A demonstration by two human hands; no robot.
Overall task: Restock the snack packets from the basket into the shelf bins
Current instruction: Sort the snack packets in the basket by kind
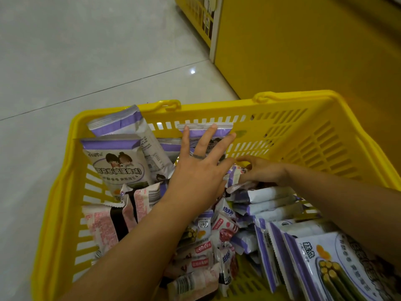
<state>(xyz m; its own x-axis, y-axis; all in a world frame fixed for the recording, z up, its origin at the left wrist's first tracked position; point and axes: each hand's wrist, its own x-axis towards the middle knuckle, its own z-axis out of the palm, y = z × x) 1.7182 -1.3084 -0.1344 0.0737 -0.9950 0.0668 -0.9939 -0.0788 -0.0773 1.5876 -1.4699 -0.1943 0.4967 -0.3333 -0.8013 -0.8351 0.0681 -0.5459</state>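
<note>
Pale glossy floor tiles (86,51) fill the upper left of the frame, and a flat yellow cabinet side (303,51) fills the upper right. Left hand (199,161): released, fingers straight and fanned, dark ring (198,157), spread over a purple-banded packet (223,129) leaning on the far wall; contact cannot be told. Right hand (260,170): fingers curled down among small purple-and-white packets (233,177) at centre; its fingertips are partly hidden, so whether it grasps one cannot be told. Basket (282,131): yellow moulded plastic, slotted walls, near edge cut off. Contents: large crimp-edged packets (121,161), upright, left; pink barcoded packets (104,227), lower left; a row of packets on edge (321,253), lower right, partly cut off. Most of the print is blurred.
</note>
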